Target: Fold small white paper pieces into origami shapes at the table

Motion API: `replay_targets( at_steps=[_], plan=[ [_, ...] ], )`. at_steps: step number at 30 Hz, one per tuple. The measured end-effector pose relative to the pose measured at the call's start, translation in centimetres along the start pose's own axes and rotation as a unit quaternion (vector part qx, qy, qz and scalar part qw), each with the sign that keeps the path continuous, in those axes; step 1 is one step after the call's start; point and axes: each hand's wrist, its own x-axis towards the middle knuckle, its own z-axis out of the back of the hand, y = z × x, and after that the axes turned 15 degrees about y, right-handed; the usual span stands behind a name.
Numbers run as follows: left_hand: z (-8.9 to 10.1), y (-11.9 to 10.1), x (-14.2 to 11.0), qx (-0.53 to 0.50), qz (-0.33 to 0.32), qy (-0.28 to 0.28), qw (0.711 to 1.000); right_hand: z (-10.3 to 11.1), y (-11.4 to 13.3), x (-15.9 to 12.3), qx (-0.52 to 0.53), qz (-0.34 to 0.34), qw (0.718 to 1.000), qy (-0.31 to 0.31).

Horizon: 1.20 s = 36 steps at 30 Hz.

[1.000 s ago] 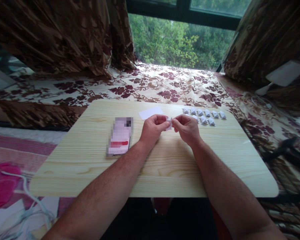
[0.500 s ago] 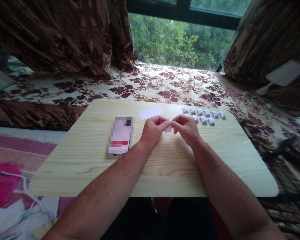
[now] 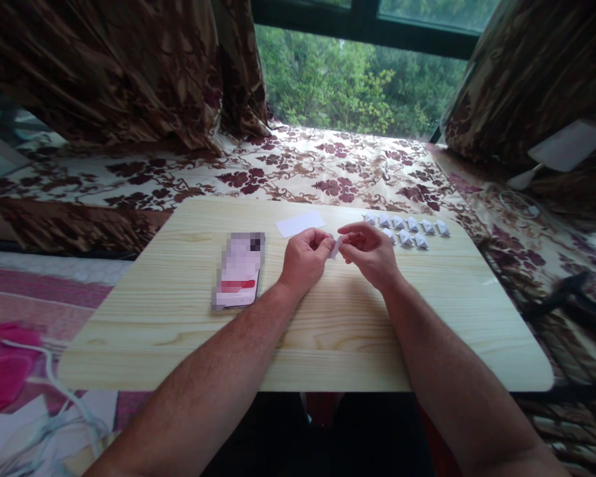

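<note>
Over the middle of the table, my left hand point(image 3: 304, 257) pinches a small piece of folded white paper point(image 3: 336, 248) between thumb and fingers. My right hand point(image 3: 370, 250) meets the same paper from the right, its thumb and lower fingers at the paper's edge and its index finger raised above it. The fingers partly cover the paper, so its exact shape is hard to make out. Several small white folded paper stars point(image 3: 405, 237) sit in two rows beyond my right hand, which hides part of the nearer row.
A flat white paper sheet point(image 3: 300, 224) lies behind my left hand. A phone point(image 3: 238, 271), partly pixelated, rests to the left on the wooden table point(image 3: 189, 338). Beyond the far edge is a flower-patterned cloth point(image 3: 322, 165); a white lamp point(image 3: 569, 147) stands at the right.
My right index finger has lifted off the paper and the right fingers have spread a little. The paper is turned more upright in my left hand's pinch.
</note>
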Motion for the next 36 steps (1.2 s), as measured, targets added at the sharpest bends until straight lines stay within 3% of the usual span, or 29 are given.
replay_targets(
  at_steps=[5,14,28,36],
  plan=[
    [0.1,0.2,0.0,0.02,-0.009,-0.007,1.0,0.2,-0.6,0.1,-0.06,-0.008,0.998,-0.004],
    [0.1,-0.1,-0.1,-0.023,0.006,0.031,0.999,0.4,-0.7,0.1,-0.068,-0.002,0.998,0.007],
    [0.0,-0.2,-0.1,-0.01,0.014,0.052,0.999,0.0,0.0,-0.1,-0.111,-0.049,0.993,-0.003],
    [-0.3,0.6,0.1,-0.097,0.038,0.039,0.994,0.1,-0.1,-0.2,-0.117,-0.061,0.991,-0.008]
  ],
)
